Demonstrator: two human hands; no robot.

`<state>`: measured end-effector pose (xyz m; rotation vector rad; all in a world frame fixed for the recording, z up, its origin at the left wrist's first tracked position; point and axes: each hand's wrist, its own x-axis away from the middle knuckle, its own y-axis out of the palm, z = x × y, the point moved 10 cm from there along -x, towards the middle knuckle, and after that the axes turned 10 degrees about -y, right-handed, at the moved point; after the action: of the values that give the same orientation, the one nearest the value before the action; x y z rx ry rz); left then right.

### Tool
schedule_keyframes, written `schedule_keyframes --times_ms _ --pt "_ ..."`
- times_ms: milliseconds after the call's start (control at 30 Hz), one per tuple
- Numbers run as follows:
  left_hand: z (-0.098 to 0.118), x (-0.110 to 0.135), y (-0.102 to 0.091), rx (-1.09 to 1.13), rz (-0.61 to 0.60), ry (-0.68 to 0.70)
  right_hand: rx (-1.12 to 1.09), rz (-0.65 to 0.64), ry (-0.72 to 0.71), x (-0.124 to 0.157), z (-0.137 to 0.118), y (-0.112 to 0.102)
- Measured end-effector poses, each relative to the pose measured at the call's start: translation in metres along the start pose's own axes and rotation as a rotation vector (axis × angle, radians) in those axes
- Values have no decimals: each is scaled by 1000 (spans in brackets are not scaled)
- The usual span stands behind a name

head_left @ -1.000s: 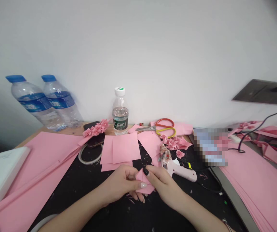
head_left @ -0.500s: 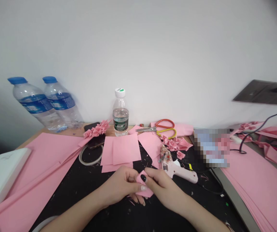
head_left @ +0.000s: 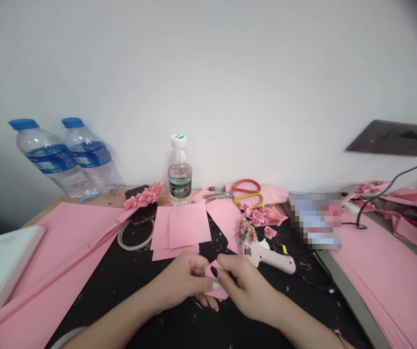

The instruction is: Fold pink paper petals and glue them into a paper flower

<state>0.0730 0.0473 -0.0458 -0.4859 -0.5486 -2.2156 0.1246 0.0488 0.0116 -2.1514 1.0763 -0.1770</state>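
My left hand point(head_left: 182, 281) and my right hand point(head_left: 246, 286) meet low in the middle of the view. Both pinch a small folded piece of pink paper point(head_left: 216, 293) between fingers and thumbs, and much of it is hidden by my fingers. Just beyond my right hand lies a pink hot glue gun point(head_left: 266, 259). A stack of pink paper squares point(head_left: 181, 230) sits past my left hand, not touching it.
Red-and-yellow-handled scissors point(head_left: 246, 192), folded pink paper flowers point(head_left: 262, 215), a flower strip point(head_left: 143, 196), and several water bottles point(head_left: 179, 169) stand at the back. Large pink sheets point(head_left: 59, 257) lie left, more point(head_left: 386, 286) lie right, on a black mat point(head_left: 95, 305) scattered with scraps.
My hands have drawn closer together around the pink paper. Less of the paper shows now, and its shape looks narrower. The view has shifted slightly.
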Motion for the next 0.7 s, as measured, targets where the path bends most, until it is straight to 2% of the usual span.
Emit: schedule_keyframes --times_ms 267,467,567,700 --pt "7 -1 -9 -16 58 52 -12 35 32 1 6 -2" --pt "4 -1 -6 -48 55 39 50 37 -65 1 -5 -3" --pt "7 1 -7 -27 76 53 51 85 -47 1 -2 -9" --pt "17 4 -17 8 163 105 -20 157 -4 1 3 -18"
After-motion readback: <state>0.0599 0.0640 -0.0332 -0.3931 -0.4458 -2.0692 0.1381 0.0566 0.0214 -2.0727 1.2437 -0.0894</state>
